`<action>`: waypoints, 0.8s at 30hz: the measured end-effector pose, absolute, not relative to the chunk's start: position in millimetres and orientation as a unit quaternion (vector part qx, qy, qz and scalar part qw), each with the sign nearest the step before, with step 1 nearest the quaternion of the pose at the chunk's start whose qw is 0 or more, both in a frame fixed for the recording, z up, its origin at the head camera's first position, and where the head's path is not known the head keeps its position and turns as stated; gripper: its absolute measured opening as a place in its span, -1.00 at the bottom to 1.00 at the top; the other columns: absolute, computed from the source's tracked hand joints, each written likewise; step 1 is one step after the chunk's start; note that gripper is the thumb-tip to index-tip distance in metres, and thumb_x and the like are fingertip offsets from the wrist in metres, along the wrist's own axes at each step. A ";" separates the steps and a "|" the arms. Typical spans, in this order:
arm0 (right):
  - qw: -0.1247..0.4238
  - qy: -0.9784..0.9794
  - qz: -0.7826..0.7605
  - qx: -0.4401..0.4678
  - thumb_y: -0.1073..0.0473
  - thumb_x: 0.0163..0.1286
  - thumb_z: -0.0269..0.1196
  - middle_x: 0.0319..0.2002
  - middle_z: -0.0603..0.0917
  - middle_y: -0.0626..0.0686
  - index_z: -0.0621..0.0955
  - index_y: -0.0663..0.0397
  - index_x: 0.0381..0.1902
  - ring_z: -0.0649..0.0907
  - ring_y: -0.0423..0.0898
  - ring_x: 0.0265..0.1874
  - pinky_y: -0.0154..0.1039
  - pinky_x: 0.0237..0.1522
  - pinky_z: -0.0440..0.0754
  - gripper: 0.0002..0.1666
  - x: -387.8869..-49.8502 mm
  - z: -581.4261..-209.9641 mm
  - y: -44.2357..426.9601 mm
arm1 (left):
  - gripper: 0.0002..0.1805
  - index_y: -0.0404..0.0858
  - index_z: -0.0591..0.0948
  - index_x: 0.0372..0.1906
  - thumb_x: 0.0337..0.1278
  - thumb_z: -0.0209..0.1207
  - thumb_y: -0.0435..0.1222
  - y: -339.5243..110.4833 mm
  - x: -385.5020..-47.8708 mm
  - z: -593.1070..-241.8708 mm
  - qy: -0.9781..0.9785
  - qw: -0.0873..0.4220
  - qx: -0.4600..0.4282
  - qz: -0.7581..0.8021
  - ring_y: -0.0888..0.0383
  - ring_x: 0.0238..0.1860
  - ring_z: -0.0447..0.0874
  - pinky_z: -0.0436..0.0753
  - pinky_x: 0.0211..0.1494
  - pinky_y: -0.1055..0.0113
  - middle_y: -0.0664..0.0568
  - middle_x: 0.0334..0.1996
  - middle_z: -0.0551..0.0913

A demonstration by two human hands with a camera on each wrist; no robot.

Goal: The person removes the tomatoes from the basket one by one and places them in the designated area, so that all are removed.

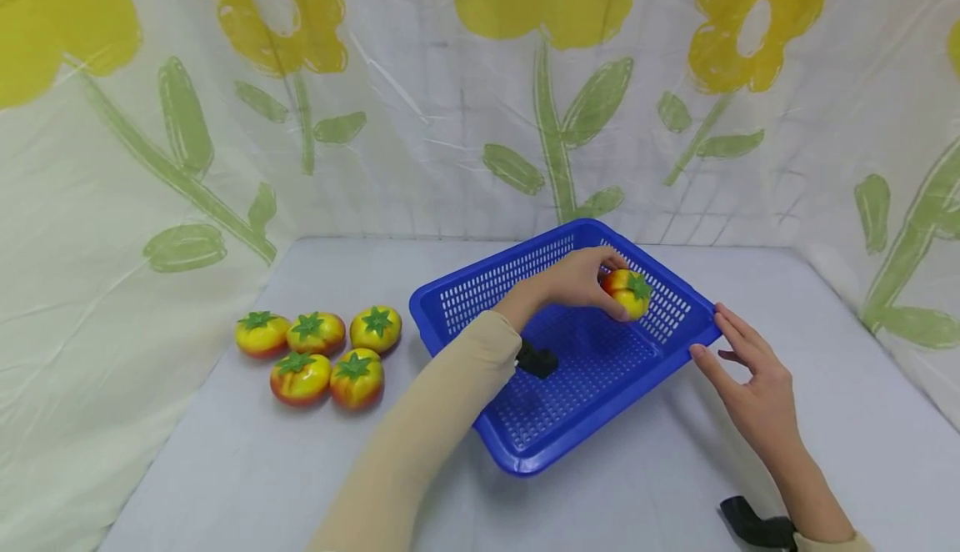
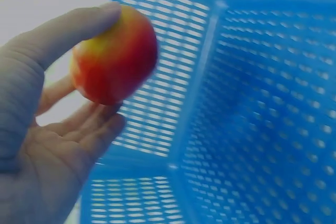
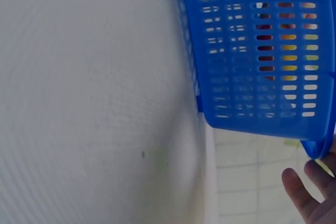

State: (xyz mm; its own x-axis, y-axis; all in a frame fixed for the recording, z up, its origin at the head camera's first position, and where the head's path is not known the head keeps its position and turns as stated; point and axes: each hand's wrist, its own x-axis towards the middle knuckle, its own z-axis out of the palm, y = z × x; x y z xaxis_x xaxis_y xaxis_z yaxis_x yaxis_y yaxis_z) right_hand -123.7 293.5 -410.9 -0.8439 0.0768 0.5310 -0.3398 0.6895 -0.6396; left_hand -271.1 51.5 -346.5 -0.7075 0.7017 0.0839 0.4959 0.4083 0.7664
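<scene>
My left hand (image 1: 572,278) holds a yellow-and-red persimmon (image 1: 636,305) with a green leafy top, over the right part of a blue plastic basket (image 1: 525,449). In the left wrist view, the thumb lies across the persimmon (image 2: 118,59) and the fingers are beneath it, with the basket's slotted wall (image 2: 168,66) behind. At the basket's right corner, my right hand (image 1: 761,393) grips the rim between thumb and fingers. Through the slots of the basket (image 3: 262,103) in the right wrist view, red and yellow patches show.
Several more persimmons (image 1: 300,377) lie grouped on the white table (image 1: 247,469), left of the basket. A white curtain (image 1: 420,160) with painted yellow flowers hangs behind the table. A black wrist-worn device (image 1: 753,523) shows on the right wrist.
</scene>
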 end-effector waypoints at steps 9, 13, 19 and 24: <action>0.267 -0.878 0.390 0.079 0.18 0.30 0.39 0.41 0.36 -0.04 0.38 -0.02 0.44 0.30 -0.47 0.27 -0.70 -0.06 0.35 -0.22 -122.9 -409.8 292.5 | -0.21 -0.20 0.46 0.24 -0.15 0.55 -0.10 24.9 -249.7 -315.8 0.817 0.097 0.367 0.434 0.23 0.05 0.51 0.56 -0.02 0.50 0.09 0.08 0.53; 0.268 -0.877 0.390 0.081 0.18 0.30 0.39 0.41 0.36 -0.02 0.38 -0.01 0.44 0.30 -0.47 0.27 -0.70 -0.06 0.34 -0.23 -123.0 -409.8 292.6 | -0.19 -0.20 0.43 0.29 -0.10 0.51 -0.08 3.7 -241.7 -306.7 0.827 0.067 0.346 0.438 0.19 0.06 0.50 0.58 -0.03 0.47 0.06 0.10 0.52; 0.271 -0.877 0.388 0.080 0.18 0.29 0.39 0.40 0.37 -0.02 0.40 0.03 0.43 0.30 -0.48 0.27 -0.71 -0.07 0.34 -0.24 -122.6 -409.6 293.2 | -0.18 -0.19 0.41 0.30 -0.09 0.51 -0.09 -32.9 -223.3 -295.2 0.826 0.015 0.307 0.473 0.14 0.09 0.50 0.59 0.04 0.37 0.08 0.13 0.49; 0.273 -0.874 0.393 0.083 0.19 0.28 0.40 0.40 0.37 -0.05 0.40 0.03 0.42 0.30 -0.46 0.27 -0.71 -0.07 0.35 -0.23 -122.6 -410.4 293.9 | -0.20 -0.13 0.41 0.31 -0.08 0.51 -0.09 -65.1 -200.7 -288.1 0.825 -0.045 0.272 0.492 0.13 0.08 0.53 0.61 0.05 0.33 0.09 0.14 0.49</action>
State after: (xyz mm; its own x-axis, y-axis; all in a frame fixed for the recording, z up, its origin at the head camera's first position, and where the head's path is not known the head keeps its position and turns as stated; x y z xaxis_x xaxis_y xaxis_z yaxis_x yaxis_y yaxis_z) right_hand -122.6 293.9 -410.4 -0.8377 0.0690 0.5417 -0.3590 0.6780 -0.6414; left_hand -200.7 -65.1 -288.1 -0.8476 0.4050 0.3429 0.4942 0.3669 0.7881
